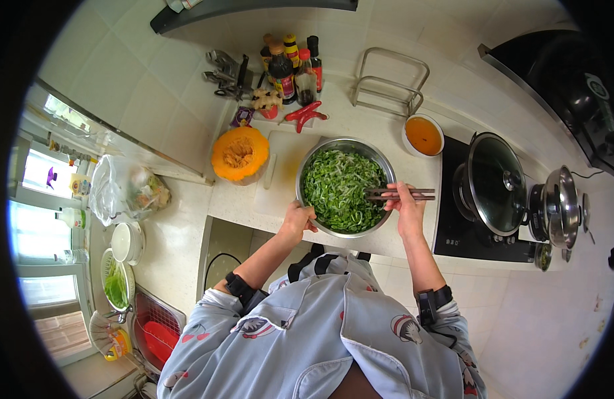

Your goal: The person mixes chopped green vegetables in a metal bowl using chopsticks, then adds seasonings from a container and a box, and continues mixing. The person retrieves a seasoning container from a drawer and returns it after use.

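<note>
Left hand [297, 219] on bowl [320, 151] rim

Shiny steel bowl [347, 186], dark wooden chopsticks [401, 194], glass pot lid [496, 183], glossy black cooktop [461, 233], smooth pale counter [373, 113].

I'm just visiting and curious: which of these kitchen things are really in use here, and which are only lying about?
In use:
left hand on the rim of the steel bowl
chopped greens
right hand holding chopsticks

Lying about:
halved pumpkin
sauce bottles
red chillies
bowl of orange liquid
lidded pot
</note>
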{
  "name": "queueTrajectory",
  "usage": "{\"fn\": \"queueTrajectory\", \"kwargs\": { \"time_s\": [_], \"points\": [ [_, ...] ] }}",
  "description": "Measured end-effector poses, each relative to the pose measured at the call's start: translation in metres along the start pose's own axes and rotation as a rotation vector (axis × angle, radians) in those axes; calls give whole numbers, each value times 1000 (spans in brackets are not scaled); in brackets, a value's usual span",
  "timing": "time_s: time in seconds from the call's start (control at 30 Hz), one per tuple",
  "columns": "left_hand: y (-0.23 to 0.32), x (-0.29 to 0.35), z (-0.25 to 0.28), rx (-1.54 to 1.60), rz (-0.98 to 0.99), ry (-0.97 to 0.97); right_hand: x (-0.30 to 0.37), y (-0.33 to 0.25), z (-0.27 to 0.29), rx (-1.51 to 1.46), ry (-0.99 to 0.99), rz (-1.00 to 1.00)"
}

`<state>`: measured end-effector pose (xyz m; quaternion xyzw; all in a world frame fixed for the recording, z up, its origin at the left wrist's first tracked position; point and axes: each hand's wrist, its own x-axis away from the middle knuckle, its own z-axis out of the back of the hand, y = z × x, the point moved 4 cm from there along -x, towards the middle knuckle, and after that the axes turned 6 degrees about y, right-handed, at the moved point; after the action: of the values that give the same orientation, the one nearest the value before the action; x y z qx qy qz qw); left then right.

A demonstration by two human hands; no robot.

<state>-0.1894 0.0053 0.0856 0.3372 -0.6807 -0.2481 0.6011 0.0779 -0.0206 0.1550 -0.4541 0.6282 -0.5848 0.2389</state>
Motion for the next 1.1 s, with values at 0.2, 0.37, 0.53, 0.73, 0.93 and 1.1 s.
{"fn": "queueTrajectory", "kwargs": {
  "time_s": [0.2, 0.37, 0.53, 0.73, 0.93, 1.1],
  "points": [
    [7, -3, -2, -58, -34, -53, -1, -61, -20, 185, -68, 267],
    [7, -7, -7, -9, -19, -29, 17, -57, -58, 540, -455, 296],
    [0, -14, 1, 66, 81, -15, 11, -88, -36, 592, -533, 180],
    [7, -16, 4, 34, 49, 26, 18, -103, -26, 637, -686, 55],
    [10, -14, -4, 14, 16, -41, 36, -68, -50, 755, -783, 763],
    [8, -10, -2, -9, -4, -45, 26, -68, -39, 712, -574, 788]
  ]
}}
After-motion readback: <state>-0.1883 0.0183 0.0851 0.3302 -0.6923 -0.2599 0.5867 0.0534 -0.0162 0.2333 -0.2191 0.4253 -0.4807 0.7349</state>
